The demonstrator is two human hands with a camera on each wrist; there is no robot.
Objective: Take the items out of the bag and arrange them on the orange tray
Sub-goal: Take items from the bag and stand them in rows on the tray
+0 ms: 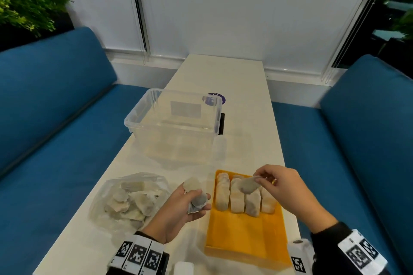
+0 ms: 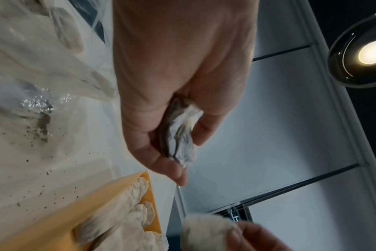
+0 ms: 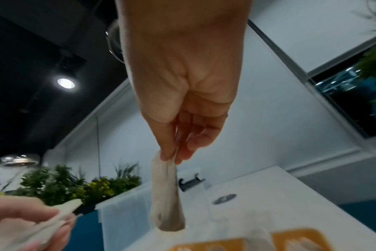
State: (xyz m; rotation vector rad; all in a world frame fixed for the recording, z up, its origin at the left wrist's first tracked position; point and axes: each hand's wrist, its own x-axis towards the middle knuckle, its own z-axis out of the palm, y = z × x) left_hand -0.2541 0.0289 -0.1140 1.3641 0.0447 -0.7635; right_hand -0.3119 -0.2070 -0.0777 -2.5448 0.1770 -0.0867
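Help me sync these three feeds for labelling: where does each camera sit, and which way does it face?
Head: worn on the head, looking forward and down at the white table, orange plastic tray and clear plastic bag; both hands and sleeves show.
Left wrist: along the left hand, tilted upward toward wall and lamp; it grips a crumpled pale tea bag.
Right wrist: along the right hand, toward wall and ceiling; it pinches a hanging pale tea bag.
Shared: all show the tray; each wrist view catches the other hand.

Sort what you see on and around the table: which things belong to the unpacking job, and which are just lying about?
Job: plastic bag, orange tray, tea bags in left hand and right hand.
Lying about: clear tub, purple sticker, plants.
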